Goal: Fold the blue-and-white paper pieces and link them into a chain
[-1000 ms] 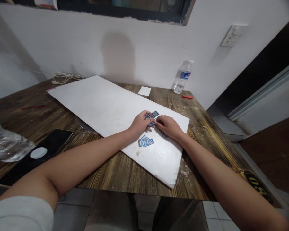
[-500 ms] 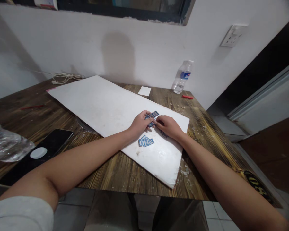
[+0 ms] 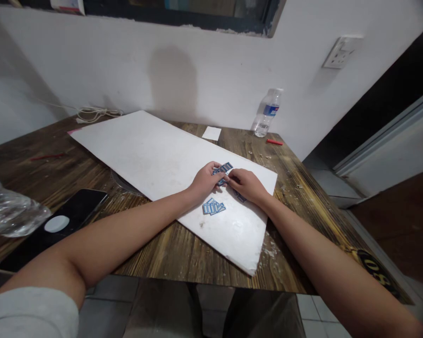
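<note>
My left hand (image 3: 207, 179) is closed on a small cluster of blue-edged cards (image 3: 226, 167), tilted over the white board (image 3: 155, 155). The thumb lies on top of the cards and part of them is hidden by the fingers. At the cluster's right edge my right hand (image 3: 247, 182) has its fingertips pinched together; what they grip, if anything, is too small to make out. Below that hand lie more blue-edged pieces (image 3: 240, 196), partly covered. Nearer to me, a loose overlapping pile of blue-edged cards (image 3: 213, 207) rests flat on the board.
The board lies slantwise on a dark wooden table (image 3: 158, 253). A phone (image 3: 79, 213) and a plastic bottle (image 3: 14, 206) are at the left. Toward the wall stand a labelled bottle (image 3: 268, 115), a red stick (image 3: 274, 142), a white paper (image 3: 212, 133) and a coiled cable (image 3: 95, 114).
</note>
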Demonstrator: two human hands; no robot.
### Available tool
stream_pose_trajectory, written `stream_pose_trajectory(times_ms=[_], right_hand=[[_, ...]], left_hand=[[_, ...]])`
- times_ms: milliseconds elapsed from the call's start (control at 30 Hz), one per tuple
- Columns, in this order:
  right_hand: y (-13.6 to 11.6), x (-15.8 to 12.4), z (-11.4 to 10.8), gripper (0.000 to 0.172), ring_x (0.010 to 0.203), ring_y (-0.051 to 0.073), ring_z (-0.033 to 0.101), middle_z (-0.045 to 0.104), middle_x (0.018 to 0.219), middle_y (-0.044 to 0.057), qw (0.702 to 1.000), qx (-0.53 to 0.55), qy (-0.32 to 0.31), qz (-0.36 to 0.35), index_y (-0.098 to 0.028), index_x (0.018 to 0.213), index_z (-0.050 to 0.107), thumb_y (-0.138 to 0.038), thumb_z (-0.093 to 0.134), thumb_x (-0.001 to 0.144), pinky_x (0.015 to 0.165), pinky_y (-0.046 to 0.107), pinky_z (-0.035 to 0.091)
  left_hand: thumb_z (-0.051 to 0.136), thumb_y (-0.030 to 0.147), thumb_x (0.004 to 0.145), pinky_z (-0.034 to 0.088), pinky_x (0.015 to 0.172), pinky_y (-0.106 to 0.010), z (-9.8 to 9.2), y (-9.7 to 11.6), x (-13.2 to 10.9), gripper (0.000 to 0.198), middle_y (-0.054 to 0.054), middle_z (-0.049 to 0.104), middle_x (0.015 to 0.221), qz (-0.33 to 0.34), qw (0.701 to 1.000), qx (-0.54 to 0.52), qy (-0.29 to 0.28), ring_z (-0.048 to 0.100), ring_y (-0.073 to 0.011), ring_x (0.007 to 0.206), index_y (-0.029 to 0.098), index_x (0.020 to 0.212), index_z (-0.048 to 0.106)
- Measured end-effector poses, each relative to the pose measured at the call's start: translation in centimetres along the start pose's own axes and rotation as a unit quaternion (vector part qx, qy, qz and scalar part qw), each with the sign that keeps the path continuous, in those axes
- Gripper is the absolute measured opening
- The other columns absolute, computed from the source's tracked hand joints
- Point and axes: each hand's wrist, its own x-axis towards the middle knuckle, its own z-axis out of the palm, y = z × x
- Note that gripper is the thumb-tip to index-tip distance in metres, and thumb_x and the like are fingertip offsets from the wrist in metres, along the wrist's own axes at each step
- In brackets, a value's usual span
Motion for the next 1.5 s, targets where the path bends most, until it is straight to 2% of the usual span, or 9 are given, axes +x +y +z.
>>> stream_pose_trajectory(times_ms=[1500], right_hand=[[-0.09, 0.01, -0.07, 0.024, 0.072, 0.018, 0.053, 0.064, 0.077, 0.004, 1.000, -0.002, -0.003, 0.001, -0.021, 0.079, 0.059, -0.038, 0.050, 0.093, 0.067, 0.029, 0.034]], left_hand=[[0.058, 0.023, 0.084, 0.045, 0.047, -0.021, 0.02, 0.04, -0.03, 0.014, -0.004, 0.069, 0.083, 0.002, 1.000, 0.000, 0.000, 0.063, -0.0107, 0.061, 0.020, 0.095, 0.051]])
